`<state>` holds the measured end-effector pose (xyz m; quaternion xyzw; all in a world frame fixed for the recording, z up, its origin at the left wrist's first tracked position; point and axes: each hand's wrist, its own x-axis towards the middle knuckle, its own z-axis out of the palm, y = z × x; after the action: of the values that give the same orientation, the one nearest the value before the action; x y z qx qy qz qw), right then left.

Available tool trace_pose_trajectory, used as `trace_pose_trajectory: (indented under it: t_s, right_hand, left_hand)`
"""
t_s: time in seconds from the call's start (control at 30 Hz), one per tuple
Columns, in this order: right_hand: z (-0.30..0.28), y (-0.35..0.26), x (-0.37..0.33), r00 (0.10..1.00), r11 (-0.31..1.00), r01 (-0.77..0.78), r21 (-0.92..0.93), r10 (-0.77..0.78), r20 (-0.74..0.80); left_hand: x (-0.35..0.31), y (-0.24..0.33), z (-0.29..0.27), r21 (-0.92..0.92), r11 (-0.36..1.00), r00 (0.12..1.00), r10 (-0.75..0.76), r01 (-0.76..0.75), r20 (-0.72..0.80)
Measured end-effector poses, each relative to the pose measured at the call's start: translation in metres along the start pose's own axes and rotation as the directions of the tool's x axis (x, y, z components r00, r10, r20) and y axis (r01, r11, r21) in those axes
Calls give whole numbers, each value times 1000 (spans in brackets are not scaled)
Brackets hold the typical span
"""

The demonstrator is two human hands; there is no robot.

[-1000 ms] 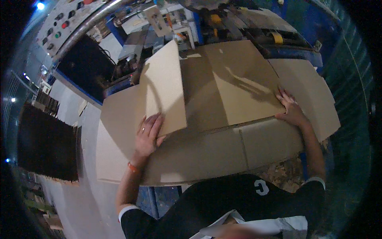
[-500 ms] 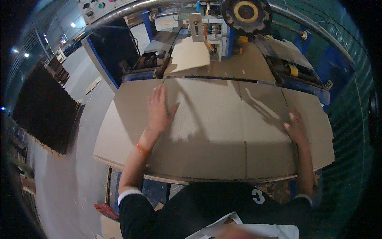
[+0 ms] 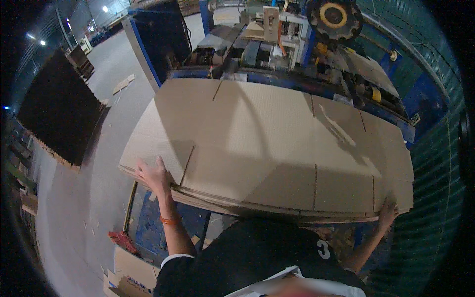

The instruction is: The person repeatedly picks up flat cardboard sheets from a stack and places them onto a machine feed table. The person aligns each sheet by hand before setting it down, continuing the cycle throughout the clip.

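Observation:
A large flat cardboard sheet [image 3: 262,143] with dark slots cut into it lies on top of a stack in front of me. At its near left edge, my left hand [image 3: 156,177] grips the cardboard, with thumb and a finger showing on top. My right hand [image 3: 388,212] is closed round the near right corner, its fingers partly hidden by the edge. Several layers show along the near side, slightly parted near my left hand. The stack's far edge reaches the machine's feed side.
Beyond the stack stands a blue machine with rollers [image 3: 252,53] and a dark wheel [image 3: 333,20]. A tall dark stack [image 3: 59,109] stands at left on the grey floor. Below left are a red broom head [image 3: 122,242] and an opened carton [image 3: 129,274]. Green corrugated sheeting [image 3: 440,163] runs along the right.
Both hands have moved from the sheet's upper surface back to its near edge and closed there. The brown sheet on the machine bed is gone, exposing rollers. The view has shifted.

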<state>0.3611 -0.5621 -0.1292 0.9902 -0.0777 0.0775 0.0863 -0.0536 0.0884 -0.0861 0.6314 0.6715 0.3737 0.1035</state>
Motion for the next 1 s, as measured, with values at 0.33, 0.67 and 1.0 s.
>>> trace_pose_trajectory:
  t_s: [0.33, 0.67, 1.0]
  right_hand:
    - [46, 7, 32, 861, 960, -6, -280, -138, -490]
    - [-91, -12, 32, 933, -490, 203, 848, 359, -16]
    - [-140, -83, -184, 586, 226, 810, 541, -337, -737]
  left_hand:
    - [30, 41, -54, -553, 782, 957, 262, -286, -125]
    - [86, 22, -43, -857, 50, 857, 20, 514, 515]
    - [-34, 14, -60, -762, 642, 824, 476, -86, 308]
